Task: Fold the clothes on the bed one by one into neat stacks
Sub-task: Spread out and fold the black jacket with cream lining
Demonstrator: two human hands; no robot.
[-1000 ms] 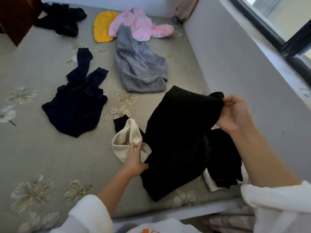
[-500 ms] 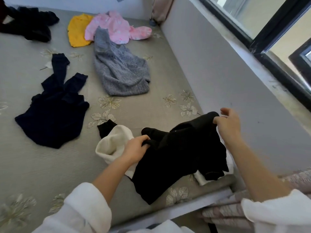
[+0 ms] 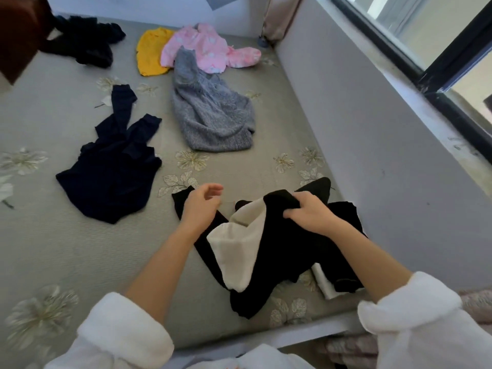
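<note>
A black garment with a cream lining (image 3: 279, 251) lies bunched at the near right of the bed (image 3: 66, 249). My right hand (image 3: 310, 213) grips a black fold of it at its top. My left hand (image 3: 201, 202) hovers just left of it, fingers loosely curled, holding nothing. A white cloth (image 3: 323, 284) peeks out under the garment's right side. Further back lie a navy garment (image 3: 111, 166), a grey fleece garment (image 3: 213, 113), a pink garment (image 3: 205, 49), a yellow one (image 3: 150, 50) and a black heap (image 3: 85, 41).
A grey padded wall (image 3: 372, 134) runs along the bed's right side, with a window (image 3: 431, 27) above it. A dark brown object (image 3: 18, 30) stands at the far left corner. The bed's near edge (image 3: 292, 334) is just below the garment.
My right hand has brought the black fold leftward and down over the garment, exposing more cream lining. My left hand has let go of the garment and lifted away to the left.
</note>
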